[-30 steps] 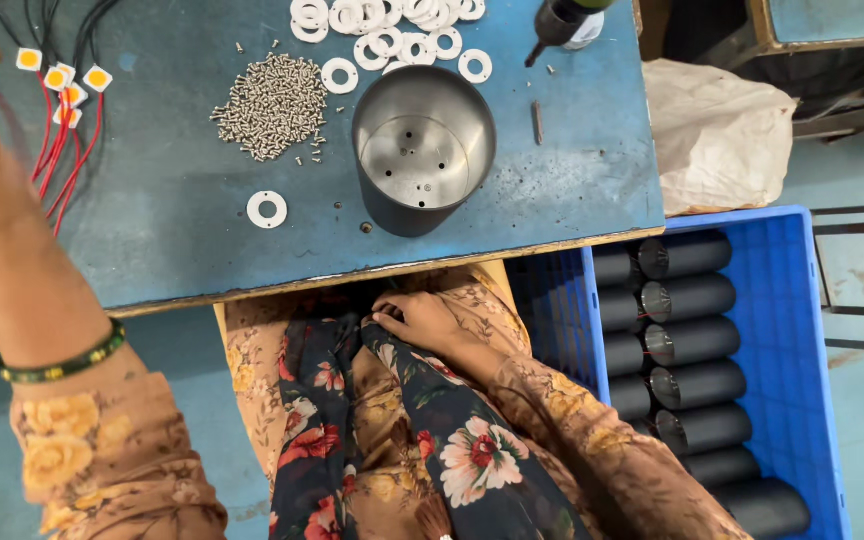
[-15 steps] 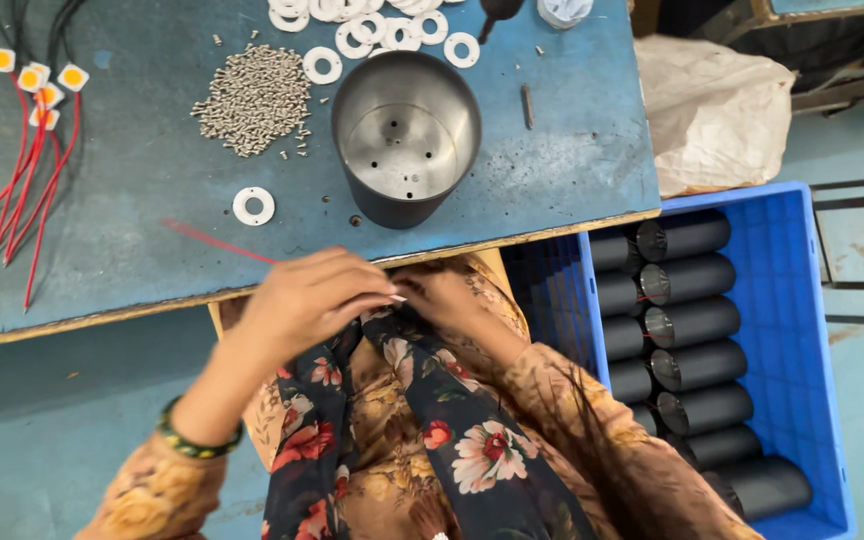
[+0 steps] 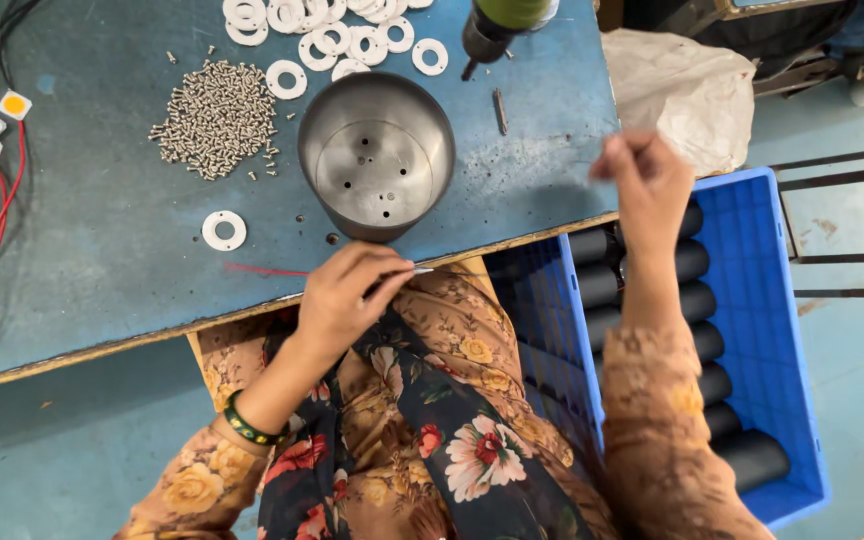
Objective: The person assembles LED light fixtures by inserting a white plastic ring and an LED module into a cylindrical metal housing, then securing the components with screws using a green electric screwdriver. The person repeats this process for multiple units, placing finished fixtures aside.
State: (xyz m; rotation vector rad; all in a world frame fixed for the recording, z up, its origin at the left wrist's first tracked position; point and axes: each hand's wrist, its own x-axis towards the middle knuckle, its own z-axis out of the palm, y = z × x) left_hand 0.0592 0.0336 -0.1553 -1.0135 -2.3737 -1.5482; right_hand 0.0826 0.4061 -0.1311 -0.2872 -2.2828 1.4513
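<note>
At the frame's centre the left hand [image 3: 347, 300] pinches a red wire [image 3: 262, 270] near the desk [image 3: 102, 300] edge; the right hand [image 3: 642, 180], upper right, has closed fingers [image 3: 617, 160], on what I cannot tell.

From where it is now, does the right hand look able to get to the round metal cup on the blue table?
Probably yes: the right hand is raised near the table edge, and the bare blue table lies between it and the round metal cup.

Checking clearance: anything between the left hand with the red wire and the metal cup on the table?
Nothing visible. The left hand pinches the red wire at the table edge, and the metal cup stands just beyond it with only bare blue tabletop between.
</note>
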